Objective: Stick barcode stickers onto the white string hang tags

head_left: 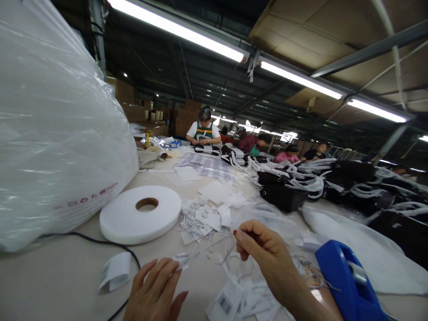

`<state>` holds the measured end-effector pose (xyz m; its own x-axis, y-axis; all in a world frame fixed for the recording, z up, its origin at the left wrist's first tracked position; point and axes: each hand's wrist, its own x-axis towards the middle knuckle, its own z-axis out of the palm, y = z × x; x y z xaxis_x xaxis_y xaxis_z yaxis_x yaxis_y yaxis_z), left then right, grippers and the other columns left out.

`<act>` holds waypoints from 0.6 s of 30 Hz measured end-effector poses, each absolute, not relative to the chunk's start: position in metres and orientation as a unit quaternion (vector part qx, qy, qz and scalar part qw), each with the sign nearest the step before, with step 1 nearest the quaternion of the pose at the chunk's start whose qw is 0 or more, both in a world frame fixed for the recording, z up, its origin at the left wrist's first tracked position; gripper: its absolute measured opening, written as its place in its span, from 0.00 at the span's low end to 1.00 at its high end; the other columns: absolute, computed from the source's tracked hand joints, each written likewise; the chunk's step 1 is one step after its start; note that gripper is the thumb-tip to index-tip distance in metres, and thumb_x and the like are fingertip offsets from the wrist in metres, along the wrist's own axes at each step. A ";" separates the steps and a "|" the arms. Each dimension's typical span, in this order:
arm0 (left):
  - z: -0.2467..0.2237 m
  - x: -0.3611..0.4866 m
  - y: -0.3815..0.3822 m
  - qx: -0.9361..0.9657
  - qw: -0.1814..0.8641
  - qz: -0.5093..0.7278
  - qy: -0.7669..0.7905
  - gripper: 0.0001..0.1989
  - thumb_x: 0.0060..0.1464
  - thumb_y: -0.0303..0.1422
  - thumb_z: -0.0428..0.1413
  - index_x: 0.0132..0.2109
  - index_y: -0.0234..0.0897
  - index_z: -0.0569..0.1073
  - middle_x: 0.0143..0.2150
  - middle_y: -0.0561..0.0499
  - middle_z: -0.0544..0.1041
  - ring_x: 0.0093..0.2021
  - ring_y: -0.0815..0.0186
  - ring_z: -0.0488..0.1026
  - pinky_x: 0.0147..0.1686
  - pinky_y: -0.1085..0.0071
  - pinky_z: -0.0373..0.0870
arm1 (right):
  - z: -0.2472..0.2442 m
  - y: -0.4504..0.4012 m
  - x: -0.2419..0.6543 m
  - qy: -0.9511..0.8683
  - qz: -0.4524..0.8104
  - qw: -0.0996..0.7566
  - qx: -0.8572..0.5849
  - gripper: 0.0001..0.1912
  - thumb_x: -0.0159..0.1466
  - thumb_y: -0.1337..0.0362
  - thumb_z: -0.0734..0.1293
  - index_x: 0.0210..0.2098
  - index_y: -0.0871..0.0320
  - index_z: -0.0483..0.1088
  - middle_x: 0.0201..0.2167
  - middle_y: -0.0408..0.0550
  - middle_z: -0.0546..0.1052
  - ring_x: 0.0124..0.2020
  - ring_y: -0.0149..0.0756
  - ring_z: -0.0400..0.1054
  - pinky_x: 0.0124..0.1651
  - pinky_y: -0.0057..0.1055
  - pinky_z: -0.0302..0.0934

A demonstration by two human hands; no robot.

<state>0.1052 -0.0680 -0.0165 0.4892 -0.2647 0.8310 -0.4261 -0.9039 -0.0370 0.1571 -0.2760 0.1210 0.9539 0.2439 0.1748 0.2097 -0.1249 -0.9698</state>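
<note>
A light touch seems best for the white tag (181,259) at the tips of the open left hand (154,290), while the right hand (262,249) pinches closed near the label pile (202,218), any hold unclear.

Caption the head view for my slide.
Left hand and right hand among paper tags, near a white roll and blue dispenser.

Bright tube lights (177,29) run in a slanting row beneath a dark roof (150,58), tan panels (301,15) overhead on the right. Beyond the pale worktop's (56,285) far edge, toward its left corner, brown cartons (185,119) stand stacked.
</note>
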 end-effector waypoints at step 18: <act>-0.034 0.119 -0.062 0.868 0.080 0.459 -0.173 0.12 0.52 0.26 0.48 0.44 0.34 0.69 0.40 0.45 0.78 0.42 0.57 0.71 0.46 0.59 0.59 | 0.158 -0.251 0.171 -0.261 -0.104 0.512 -0.812 0.11 0.59 0.61 0.61 0.22 0.58 0.64 0.17 0.38 0.63 0.20 0.27 0.55 0.23 0.25 0.50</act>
